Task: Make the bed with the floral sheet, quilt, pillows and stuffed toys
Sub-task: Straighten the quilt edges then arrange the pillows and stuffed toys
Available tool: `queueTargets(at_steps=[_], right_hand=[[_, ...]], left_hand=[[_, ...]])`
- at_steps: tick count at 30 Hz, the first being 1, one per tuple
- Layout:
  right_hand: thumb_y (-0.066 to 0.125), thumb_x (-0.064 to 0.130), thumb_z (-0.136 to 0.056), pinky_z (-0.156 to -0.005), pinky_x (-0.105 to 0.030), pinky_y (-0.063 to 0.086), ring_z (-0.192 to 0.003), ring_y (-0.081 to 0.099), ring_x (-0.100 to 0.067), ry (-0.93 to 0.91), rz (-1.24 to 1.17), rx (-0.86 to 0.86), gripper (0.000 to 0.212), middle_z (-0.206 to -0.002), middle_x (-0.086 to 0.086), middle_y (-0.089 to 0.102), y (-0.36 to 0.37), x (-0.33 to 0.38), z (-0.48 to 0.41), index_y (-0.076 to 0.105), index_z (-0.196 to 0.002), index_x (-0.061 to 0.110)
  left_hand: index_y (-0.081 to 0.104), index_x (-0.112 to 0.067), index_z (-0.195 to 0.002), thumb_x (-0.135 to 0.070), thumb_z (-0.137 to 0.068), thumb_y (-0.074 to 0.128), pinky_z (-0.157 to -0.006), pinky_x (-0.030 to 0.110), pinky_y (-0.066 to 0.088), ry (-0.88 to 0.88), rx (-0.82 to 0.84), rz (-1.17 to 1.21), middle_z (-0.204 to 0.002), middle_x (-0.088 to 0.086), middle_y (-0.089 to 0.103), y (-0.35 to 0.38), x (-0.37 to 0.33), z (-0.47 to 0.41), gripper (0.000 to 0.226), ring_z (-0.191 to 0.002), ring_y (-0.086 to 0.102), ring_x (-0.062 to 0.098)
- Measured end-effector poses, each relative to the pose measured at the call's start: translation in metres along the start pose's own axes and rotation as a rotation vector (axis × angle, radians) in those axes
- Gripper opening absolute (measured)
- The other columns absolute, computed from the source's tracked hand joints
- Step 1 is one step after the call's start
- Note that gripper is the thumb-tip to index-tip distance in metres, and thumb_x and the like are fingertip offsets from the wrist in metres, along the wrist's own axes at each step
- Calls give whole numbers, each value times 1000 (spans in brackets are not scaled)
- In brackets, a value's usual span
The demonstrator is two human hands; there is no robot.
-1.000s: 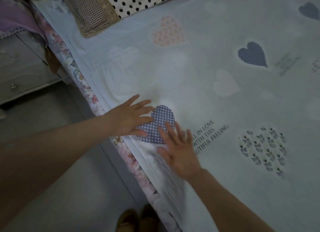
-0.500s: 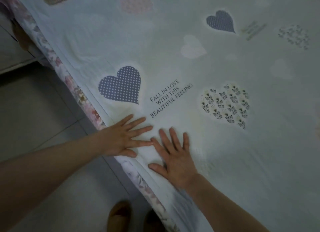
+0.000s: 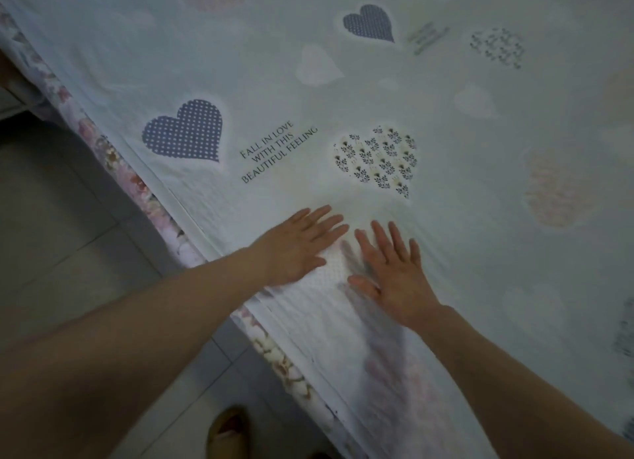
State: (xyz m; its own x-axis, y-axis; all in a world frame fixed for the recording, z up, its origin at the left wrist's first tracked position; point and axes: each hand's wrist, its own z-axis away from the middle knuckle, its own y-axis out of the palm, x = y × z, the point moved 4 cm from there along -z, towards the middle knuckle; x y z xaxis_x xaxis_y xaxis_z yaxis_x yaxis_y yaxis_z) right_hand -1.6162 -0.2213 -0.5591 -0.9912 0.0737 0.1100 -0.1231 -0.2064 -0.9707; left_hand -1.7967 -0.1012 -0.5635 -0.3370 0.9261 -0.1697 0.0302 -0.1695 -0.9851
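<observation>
While both palms lie flat on the quilt (image 3: 429, 122), the person seems to be smoothing its near edge instead of gripping it. The left hand (image 3: 295, 249) and the right hand (image 3: 394, 273) rest side by side, close but not touching, with fingers (image 3: 380, 234) spread and extended, clamped on nothing. Open palms suit this job, since they press a wide patch of cloth flat without bunching it.

Pale and printed with hearts, the quilt covers the bed from the near edge to the far side of the view. A dark dotted heart (image 3: 185, 131) and a line of printed words (image 3: 278, 151) lie just beyond the hands, and a heart filled with small sprigs (image 3: 377, 158) sits above the right hand. The cloth under and between the hands looks blurred, probably from motion.

Below the quilt's edge, the floral sheet (image 3: 137, 180) shows as a narrow strip running along the side of the bed, so the quilt appears laid on top of it with its border lined up near the mattress edge. Beside the bed is a tiled floor (image 3: 68, 218), where a shoe (image 3: 226, 431) is visible at the bottom. A patterned corner at the top left may be a pillow, but it is too cropped to tell. No stuffed toys are in view, so that part of the task likely remains.
</observation>
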Motion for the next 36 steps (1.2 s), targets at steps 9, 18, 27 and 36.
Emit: queueTargets(at_steps=[9,18,27,36], right_hand=[[23,75,-92,-110,-69,16,-149,3,-39,-194,28,17,86,-163,-13,7,70,51,118,21,-155,16],[17,50,-104,-114,-58,24,-150,8,-25,-228,-85,-21,52,-163,4,13,41,50,192,17,-154,35],[25,83,-85,-105,-70,27,-145,16,-44,74,94,110,96,-161,-17,15,68,-67,265,23,-155,17],[34,63,-96,-103,-61,32,-145,26,-36,-238,-56,-101,64,-157,-3,32,109,-1,350,45,-145,24]], left_hand=[[18,-24,-155,-67,-96,31,-117,57,17,210,116,-108,-163,6,9,51,-91,87,75,-149,4,34],[64,-31,-117,-52,-95,52,-114,52,26,292,26,-68,-119,4,61,-5,-130,78,32,-126,52,29],[4,-43,-153,-72,-92,20,-118,57,2,248,168,-86,-163,5,-1,61,-246,4,68,-148,-11,33],[41,-41,-143,-57,-98,39,-113,50,28,466,182,21,-148,3,44,42,-287,83,48,-142,33,33]])
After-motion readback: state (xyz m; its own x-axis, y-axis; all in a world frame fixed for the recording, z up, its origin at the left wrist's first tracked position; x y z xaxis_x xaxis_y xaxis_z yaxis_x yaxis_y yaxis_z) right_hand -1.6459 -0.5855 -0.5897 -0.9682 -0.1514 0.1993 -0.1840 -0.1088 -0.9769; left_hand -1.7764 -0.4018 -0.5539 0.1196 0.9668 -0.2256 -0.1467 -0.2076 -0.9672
